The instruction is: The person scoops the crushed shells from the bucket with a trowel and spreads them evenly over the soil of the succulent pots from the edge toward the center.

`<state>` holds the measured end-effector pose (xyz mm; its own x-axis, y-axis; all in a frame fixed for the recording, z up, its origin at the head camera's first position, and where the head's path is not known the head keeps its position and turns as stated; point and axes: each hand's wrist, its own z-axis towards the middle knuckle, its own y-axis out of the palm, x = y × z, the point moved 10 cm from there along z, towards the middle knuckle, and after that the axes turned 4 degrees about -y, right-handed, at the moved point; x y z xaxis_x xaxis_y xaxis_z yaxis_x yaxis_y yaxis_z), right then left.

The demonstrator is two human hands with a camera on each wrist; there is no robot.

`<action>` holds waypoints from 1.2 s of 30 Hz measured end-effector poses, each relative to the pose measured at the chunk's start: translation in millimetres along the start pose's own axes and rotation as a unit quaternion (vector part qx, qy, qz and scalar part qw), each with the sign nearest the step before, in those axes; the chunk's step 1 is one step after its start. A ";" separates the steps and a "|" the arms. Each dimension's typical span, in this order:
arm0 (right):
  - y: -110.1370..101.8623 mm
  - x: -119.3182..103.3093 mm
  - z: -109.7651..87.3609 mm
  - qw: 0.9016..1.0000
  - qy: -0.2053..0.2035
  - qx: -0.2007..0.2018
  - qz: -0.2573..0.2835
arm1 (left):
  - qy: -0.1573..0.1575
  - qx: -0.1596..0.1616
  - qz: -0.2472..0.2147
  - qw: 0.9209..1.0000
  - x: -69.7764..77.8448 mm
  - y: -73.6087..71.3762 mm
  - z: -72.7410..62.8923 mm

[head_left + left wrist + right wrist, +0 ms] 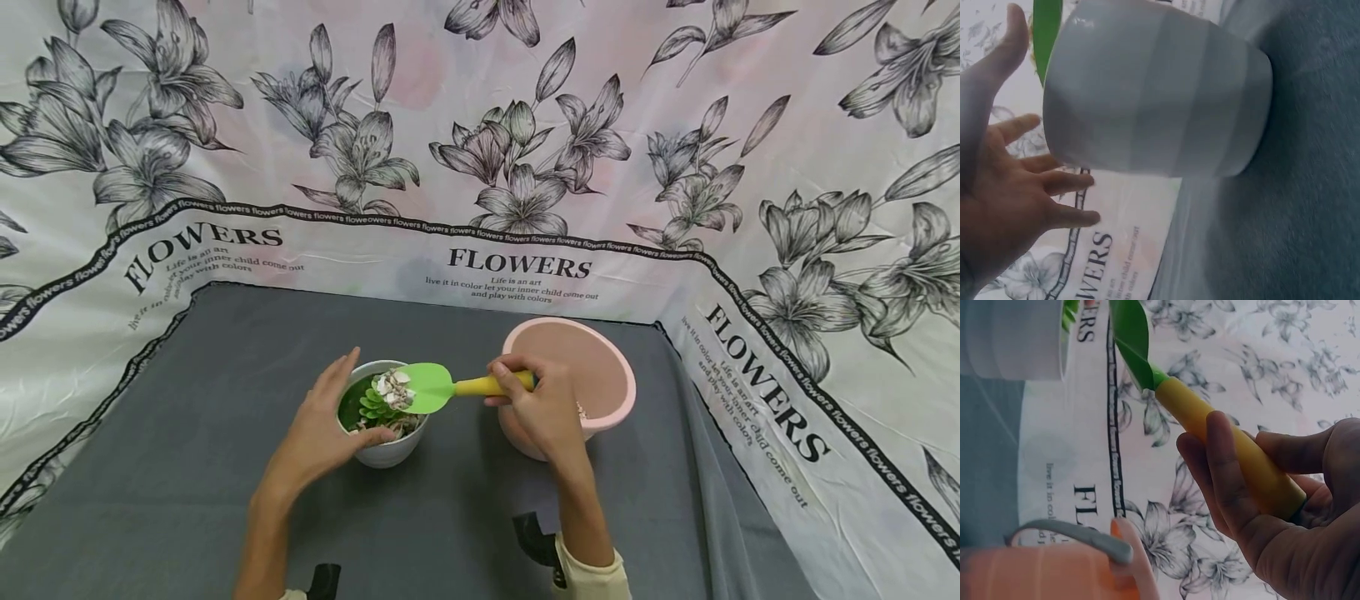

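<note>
My right hand (pixel 542 404) grips the yellow handle (pixel 1229 447) of a toy-like trowel with a light green blade (pixel 431 388). Whitish stone-like bits (pixel 393 389) lie on the blade's tip, above a white pot (pixel 390 454). Inside the pot are a green succulent (pixel 375 406) and more pale bits. Around the pot's left side my left hand (pixel 322 425) spreads its fingers, thumb near the front rim. In the left wrist view those fingers stand extended beside the ribbed pot (pixel 1160 94); whether they touch it is hard to tell.
Right of the white pot stands a larger pink bucket (pixel 618 379), partly behind my right hand, with a grey handle (pixel 1075 534). Both containers rest on a dark grey cloth (pixel 225 367). A flower-printed curtain (pixel 517 275) rises behind and at the sides.
</note>
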<state>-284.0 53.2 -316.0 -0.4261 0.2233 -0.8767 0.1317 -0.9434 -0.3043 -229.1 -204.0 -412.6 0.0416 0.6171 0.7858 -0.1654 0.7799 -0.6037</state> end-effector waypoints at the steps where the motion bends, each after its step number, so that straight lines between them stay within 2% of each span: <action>1: 2.7 -0.2 0.1 1.000 -0.003 -0.006 -0.002 | -0.007 -0.007 0.003 1.000 -3.3 0.8 -0.2; 9: 29.6 2.1 1.6 0.998 0.005 -0.054 -0.031 | -0.029 -0.044 -0.022 0.998 -26.4 10.5 2.4; 14: 48.9 -12.4 -0.8 0.990 -0.040 -0.086 -0.105 | -0.054 -0.063 -0.041 0.996 -39.1 15.2 3.2; 16: 55.2 -21.5 -2.3 0.983 -0.066 -0.095 -0.144 | -0.056 -0.064 -0.047 0.995 -41.7 15.0 4.6; 19: 63.6 -33.6 -4.6 0.970 -0.103 -0.109 -0.191 | -0.038 -0.056 -0.049 0.996 -41.7 12.7 6.5; 22: 68.8 -42.1 -6.9 0.959 -0.135 -0.120 -0.218 | -0.014 -0.041 -0.053 0.998 -39.6 8.4 8.2; 24: 71.3 -48.5 -8.4 0.950 -0.173 -0.125 -0.227 | -0.006 -0.032 -0.056 0.998 -38.6 5.8 8.9; 30: 76.9 -66.6 -16.1 0.916 -0.291 -0.128 -0.243 | -0.036 -0.035 -0.046 0.998 -41.9 5.5 7.4; 34: 78.9 -71.0 -19.2 0.901 -0.321 -0.129 -0.262 | -0.053 -0.043 -0.044 0.997 -45.3 6.5 5.8; 36: 78.8 -71.6 -19.7 0.899 -0.327 -0.130 -0.261 | -0.054 -0.044 -0.048 0.996 -45.8 6.8 5.8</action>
<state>-225.4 -32.3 -284.5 -0.9141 0.3477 -0.2086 -0.0710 -0.6438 -0.7619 -237.9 -227.5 -451.9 -0.0547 0.5283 0.8473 -0.0776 0.8437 -0.5311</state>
